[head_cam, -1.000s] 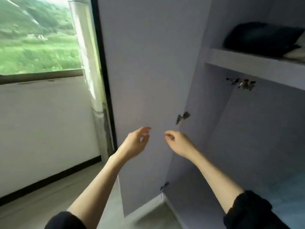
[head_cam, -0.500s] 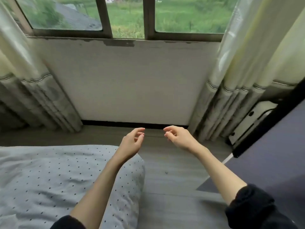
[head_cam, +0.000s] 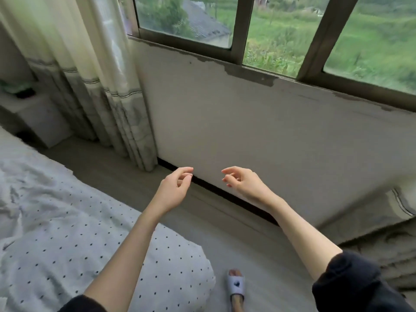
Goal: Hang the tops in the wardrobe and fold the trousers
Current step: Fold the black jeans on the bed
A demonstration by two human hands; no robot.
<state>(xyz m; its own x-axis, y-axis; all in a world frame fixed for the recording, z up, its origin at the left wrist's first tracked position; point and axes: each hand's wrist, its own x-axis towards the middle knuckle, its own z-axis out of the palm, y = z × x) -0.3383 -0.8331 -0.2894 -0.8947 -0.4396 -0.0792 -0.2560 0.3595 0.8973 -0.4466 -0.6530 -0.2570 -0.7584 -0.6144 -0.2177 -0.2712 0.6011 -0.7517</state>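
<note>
A: What's changed?

B: A second ago the view faced the open wardrobe, with its shelf and bare inside. Half a second ago it was on the window wall, and now it has swung further left. The bed (head_cam: 56, 233) fills the lower left, a curtain (head_cam: 108, 86) hangs by the window (head_cam: 281, 37), and one slipper (head_cam: 235, 284) shows on the floor (head_cam: 247, 248).

A: And for the task?

B: I'd judge the person has turned away from the wardrobe to fetch a garment, probably from the bed. No tops or trousers show here, and the wardrobe is out of view, so nothing is hung or folded yet as far as I can tell.

A: The hands?

B: The left hand (head_cam: 173, 190) and right hand (head_cam: 243, 183) are both raised in front, near each other but apart, just as before. Their fingers are loosely curled and relaxed, holding nothing and touching nothing.
</note>
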